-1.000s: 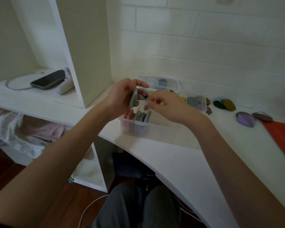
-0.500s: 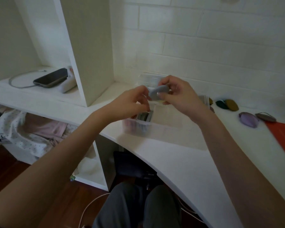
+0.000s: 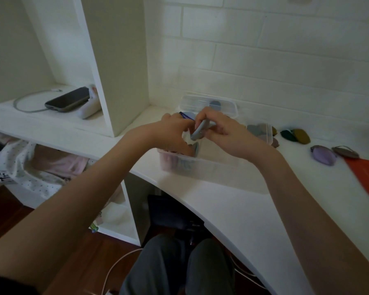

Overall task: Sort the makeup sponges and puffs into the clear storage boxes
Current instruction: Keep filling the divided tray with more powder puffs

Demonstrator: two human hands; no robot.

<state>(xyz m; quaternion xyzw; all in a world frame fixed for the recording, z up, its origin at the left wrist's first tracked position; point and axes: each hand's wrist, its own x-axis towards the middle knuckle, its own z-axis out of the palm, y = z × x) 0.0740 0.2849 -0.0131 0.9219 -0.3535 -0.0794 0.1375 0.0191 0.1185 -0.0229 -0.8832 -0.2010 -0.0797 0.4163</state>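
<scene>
Two hands work over the near clear box (image 3: 211, 167) at the counter (image 3: 232, 209) edge: right hand (image 3: 228, 135) pinches a flat grey puff (image 3: 199, 130) directly above the box's left end, where other puffs (image 3: 179, 161) stand on edge. Puff's long axis tilts, lower end pointing down-left toward the left hand (image 3: 173, 133), whose fingers curl round something pale and crumpled I can't identify. Loose sponges (image 3: 323, 155) lie well apart to the right, nearer the right hand.
</scene>
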